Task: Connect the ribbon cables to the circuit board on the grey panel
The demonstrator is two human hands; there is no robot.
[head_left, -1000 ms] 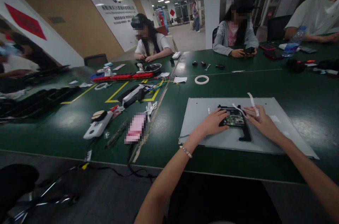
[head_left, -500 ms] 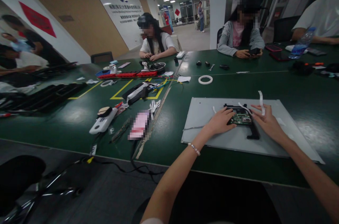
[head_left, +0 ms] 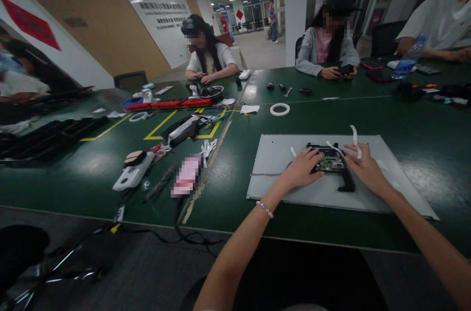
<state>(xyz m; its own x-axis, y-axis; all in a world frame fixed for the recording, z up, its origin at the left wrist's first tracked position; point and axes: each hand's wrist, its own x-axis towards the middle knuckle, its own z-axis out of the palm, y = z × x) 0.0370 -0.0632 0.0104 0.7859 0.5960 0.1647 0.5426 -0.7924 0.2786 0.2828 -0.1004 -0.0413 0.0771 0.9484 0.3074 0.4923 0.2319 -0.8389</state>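
Observation:
A green circuit board (head_left: 333,163) in a black plastic bracket (head_left: 347,183) lies on a pale grey panel (head_left: 272,154). My left hand (head_left: 303,168) rests over the left end of the board, fingers stretched out and apart. At the board's right edge, my right hand (head_left: 362,166) has its fingertips drawn together at the end of a curved strip of white tape (head_left: 334,147). A second white strip (head_left: 354,140) stands up against the right fingers, seemingly stuck to them. Another short strip (head_left: 293,151) rises beside my left hand. My fingers hide part of the board.
Beyond the panel lies a roll of white tape (head_left: 280,109). To the left are a pink-screened phone (head_left: 187,176), a white device (head_left: 133,171), a black-and-silver bundle (head_left: 182,129) and red strips (head_left: 169,104). A bottle (head_left: 409,58) stands far right. Co-workers sit across the green table.
The whole view has shifted slightly, so the table and hands appear a little further left. Both hands keep nearly the same place on the board.

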